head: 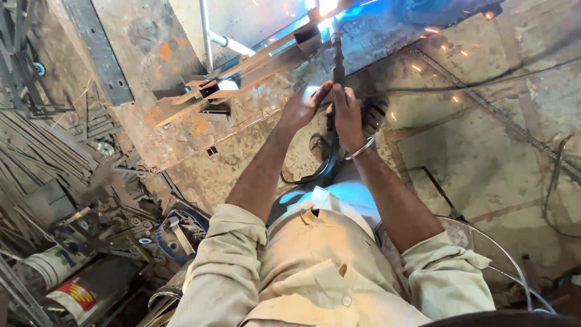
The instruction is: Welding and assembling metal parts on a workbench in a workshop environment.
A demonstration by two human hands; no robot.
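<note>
Currently we grip a dark welding electrode holder (336, 66) with both hands, arms stretched forward over the floor. Our left hand (301, 109) is wrapped around the lower part of the holder, fingers (319, 95) curled shut on it. Our right hand (348, 115) clasps the same handle just beside the left, fingers closed; a thin metal bangle (361, 148) sits at that wrist. The holder points away from us, its tip at a bright white-blue arc (327, 7) near the top edge of the view. Sparks (451, 54) lie scattered to the right of the arc. The arc sits at the end of a rusty steel bar assembly (242, 75), which runs leftward across a stained metal plate (181, 130). A black cable (315, 175) loops from below the hands toward our body. Far left: a heap of scrap steel strips (48, 145) and a white bucket (51, 266). Sandalled feet (375, 112) show beyond the hands.
</note>
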